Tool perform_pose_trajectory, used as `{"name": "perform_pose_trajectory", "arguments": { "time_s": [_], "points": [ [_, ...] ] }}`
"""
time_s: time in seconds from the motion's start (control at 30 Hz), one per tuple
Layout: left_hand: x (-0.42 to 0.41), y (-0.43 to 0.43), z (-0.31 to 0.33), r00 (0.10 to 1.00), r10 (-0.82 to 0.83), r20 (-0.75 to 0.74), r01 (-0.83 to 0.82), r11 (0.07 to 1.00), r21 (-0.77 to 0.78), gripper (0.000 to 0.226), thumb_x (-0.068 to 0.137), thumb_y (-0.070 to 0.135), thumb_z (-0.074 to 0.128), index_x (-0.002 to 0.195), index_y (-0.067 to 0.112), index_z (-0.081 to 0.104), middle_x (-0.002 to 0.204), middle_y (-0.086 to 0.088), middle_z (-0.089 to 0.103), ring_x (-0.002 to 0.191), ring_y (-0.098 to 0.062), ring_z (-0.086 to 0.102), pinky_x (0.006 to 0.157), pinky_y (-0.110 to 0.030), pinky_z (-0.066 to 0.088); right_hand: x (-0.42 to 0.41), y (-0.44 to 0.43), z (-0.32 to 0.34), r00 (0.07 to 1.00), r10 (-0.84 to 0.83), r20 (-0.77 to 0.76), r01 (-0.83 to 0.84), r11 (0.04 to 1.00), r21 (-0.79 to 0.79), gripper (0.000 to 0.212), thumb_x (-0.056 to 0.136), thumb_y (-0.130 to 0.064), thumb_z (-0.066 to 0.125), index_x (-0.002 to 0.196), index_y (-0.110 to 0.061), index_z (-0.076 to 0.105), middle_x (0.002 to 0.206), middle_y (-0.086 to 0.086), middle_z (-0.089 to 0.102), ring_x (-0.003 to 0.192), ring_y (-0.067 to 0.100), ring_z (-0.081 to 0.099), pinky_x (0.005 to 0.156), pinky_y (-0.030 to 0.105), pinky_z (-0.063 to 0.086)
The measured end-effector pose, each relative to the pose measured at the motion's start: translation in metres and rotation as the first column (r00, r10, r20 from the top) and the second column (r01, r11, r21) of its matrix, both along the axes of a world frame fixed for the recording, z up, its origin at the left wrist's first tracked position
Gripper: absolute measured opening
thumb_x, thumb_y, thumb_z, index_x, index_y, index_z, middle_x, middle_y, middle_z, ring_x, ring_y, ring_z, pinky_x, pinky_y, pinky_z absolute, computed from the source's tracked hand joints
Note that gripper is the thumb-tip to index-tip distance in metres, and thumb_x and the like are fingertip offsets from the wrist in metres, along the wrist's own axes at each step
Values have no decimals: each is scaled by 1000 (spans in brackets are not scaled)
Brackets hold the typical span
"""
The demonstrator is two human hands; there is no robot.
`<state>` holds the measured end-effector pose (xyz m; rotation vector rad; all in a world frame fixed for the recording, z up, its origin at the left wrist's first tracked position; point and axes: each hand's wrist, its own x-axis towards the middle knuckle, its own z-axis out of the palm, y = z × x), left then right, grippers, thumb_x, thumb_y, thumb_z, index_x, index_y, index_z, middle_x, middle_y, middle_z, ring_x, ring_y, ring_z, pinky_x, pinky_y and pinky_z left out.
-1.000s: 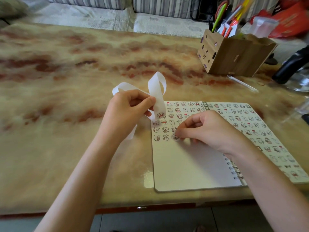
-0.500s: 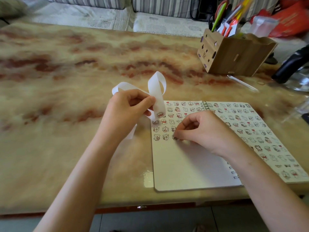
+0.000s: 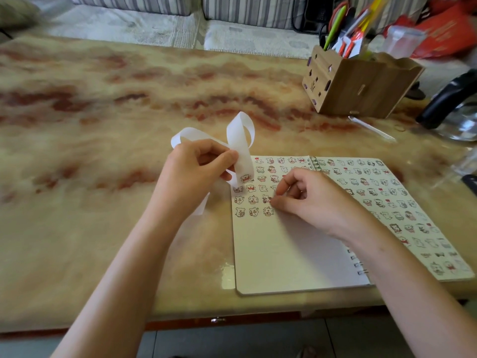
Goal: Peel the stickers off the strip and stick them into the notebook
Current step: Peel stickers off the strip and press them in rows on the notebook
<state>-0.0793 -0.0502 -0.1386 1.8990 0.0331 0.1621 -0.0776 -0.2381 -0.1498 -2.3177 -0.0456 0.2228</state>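
An open spiral notebook [image 3: 291,254] lies on the table, with rows of small bear stickers [image 3: 251,200] across the top of its left page and over the right page. My left hand [image 3: 196,171] pinches a long white backing strip [image 3: 241,140] that loops above it; one bear sticker shows on the strip near my thumb. My right hand [image 3: 317,200] rests on the left page with its fingers curled. Its thumb tip presses the page at the end of a sticker row, and whatever lies under it is hidden.
A wooden pen holder [image 3: 356,86] full of pens stands at the back right. A clear plastic sleeve [image 3: 371,127] lies in front of it. A black-handled object [image 3: 449,104] is at the right edge. The table's front edge runs just below the notebook.
My right hand has shifted slightly up the left page, and its forefinger has lifted while the thumb stays down. The left hand and strip have barely moved.
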Motion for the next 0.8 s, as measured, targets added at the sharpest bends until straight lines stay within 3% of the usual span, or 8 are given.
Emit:
{"name": "perform_pose_trajectory", "arguments": {
  "time_s": [0.13, 0.37, 0.43, 0.5, 0.57, 0.8],
  "points": [
    [0, -1, 0, 1000, -4, 6, 4, 1000, -7, 13, 89, 20, 63, 83, 12, 71, 52, 18, 64, 44, 6, 54, 48, -2, 36, -3, 3, 2, 1000, -7, -15, 6, 1000, -23, 32, 67, -36, 84, 83, -22, 60, 67, -7, 55, 57, 8, 47, 55, 26, 32],
    [0, -1, 0, 1000, -21, 14, 21, 999, -28, 14, 90, 19, 61, 80, 13, 70, 58, 15, 68, 50, 6, 58, 49, -5, 38, 0, 0, 0, 1000, 4, 2, -4, 1000, 0, 7, 85, -22, 68, 81, -22, 62, 72, -5, 61, 61, 10, 52, 58, 25, 39],
    [0, -2, 1, 1000, -15, 21, 16, 999, -32, 15, 91, 20, 60, 80, 13, 69, 54, 16, 66, 47, 6, 56, 43, -5, 35, 0, 2, 2, 998, 11, 69, -19, 993, 118, 7, 87, -23, 67, 80, -21, 63, 71, -1, 66, 56, 11, 56, 63, 33, 46],
    [0, -2, 1, 1000, -12, 29, 13, 999, -32, 16, 91, 20, 59, 80, 13, 68, 52, 16, 64, 44, 5, 55, 37, -6, 31, -1, 6, 5, 980, -3, 197, -40, 976, 212, 6, 86, -25, 68, 83, -20, 65, 75, -4, 68, 56, 6, 56, 63, 26, 47],
    [1, -2, 2, 999, -14, 44, 16, 999, -36, 16, 92, 20, 60, 80, 14, 67, 55, 13, 66, 47, 4, 57, 41, -9, 35, -2, 10, 9, 953, -12, 304, -77, 957, 278, 5, 84, -24, 71, 85, -22, 66, 77, -12, 67, 62, 1, 54, 58, 14, 42],
    [2, -2, 1, 996, -43, 74, 48, 996, -69, 16, 92, 20, 58, 81, 13, 67, 60, 9, 66, 56, -3, 63, 49, -15, 41, -4, 22, 7, 903, -16, 429, -156, 919, 362, 18, 78, -14, 77, 83, -27, 66, 76, -7, 70, 72, 16, 61, 57, 18, 37]
  ]
}}
